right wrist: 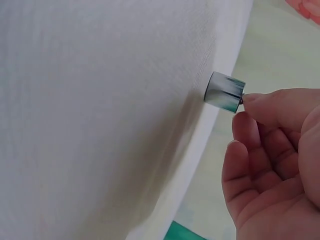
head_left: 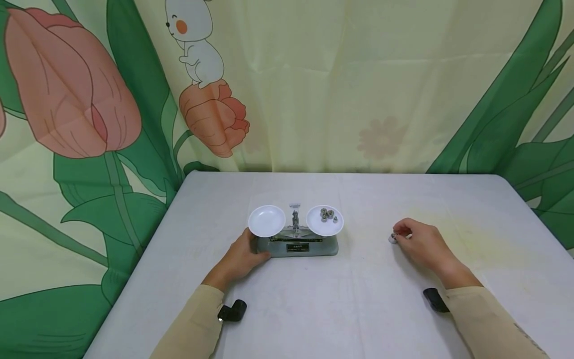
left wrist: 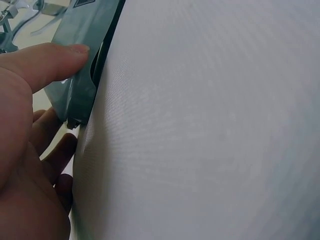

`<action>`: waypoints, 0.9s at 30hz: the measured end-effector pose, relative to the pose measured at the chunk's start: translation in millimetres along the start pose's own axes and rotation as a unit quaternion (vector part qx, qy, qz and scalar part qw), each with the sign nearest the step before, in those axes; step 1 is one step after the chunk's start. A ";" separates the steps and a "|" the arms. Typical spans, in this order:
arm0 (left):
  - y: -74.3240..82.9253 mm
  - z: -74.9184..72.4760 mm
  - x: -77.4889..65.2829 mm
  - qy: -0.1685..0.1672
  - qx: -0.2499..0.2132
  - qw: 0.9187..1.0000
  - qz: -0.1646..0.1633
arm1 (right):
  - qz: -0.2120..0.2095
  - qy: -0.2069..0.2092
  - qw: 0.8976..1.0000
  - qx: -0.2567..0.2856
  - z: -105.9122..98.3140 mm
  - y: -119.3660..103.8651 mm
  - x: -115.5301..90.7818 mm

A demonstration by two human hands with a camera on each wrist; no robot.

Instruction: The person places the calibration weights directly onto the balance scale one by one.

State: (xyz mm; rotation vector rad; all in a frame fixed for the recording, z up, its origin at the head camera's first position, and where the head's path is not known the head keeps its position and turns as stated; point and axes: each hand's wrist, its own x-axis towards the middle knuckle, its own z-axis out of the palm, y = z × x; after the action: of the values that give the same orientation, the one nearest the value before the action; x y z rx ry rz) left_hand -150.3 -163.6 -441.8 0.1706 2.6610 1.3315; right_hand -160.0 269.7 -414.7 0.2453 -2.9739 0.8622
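A grey-green balance scale [head_left: 327,248] stands on the table with two white pans. My left hand [head_left: 241,258] grips the left end of its base, thumb on the front face and fingers round behind, as the left wrist view also shows. Several small metal weights sit together on the right pan [head_left: 315,227]; the left pan [head_left: 266,221] is bare. To the right of the scale, my right hand [head_left: 421,243] pinches a shiny cylindrical weight [right wrist: 224,92] by its small knob between thumb and forefinger. That weight is at the tabletop, its other fingers curled loosely beneath in the right wrist view.
The white-covered table [head_left: 358,309] extends around the scale and both hands. Behind its far edge hangs a pale curtain [head_left: 314,89] printed with tulips, leaves and a white animal. A black wrist device [head_left: 233,311] sits at the left cuff, another [head_left: 435,300] at the right.
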 end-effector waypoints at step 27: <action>-1.4 -0.4 0.6 0.002 0.001 1.000 0.014 | 0.026 -0.032 0.999 -0.005 3.2 -1.0 1.3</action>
State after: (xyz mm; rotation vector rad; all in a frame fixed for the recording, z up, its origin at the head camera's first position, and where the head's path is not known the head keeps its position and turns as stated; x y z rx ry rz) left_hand -151.0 -164.6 -442.8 0.2078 2.6727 1.3396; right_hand -161.1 267.0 -416.8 0.1985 -3.0559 0.8598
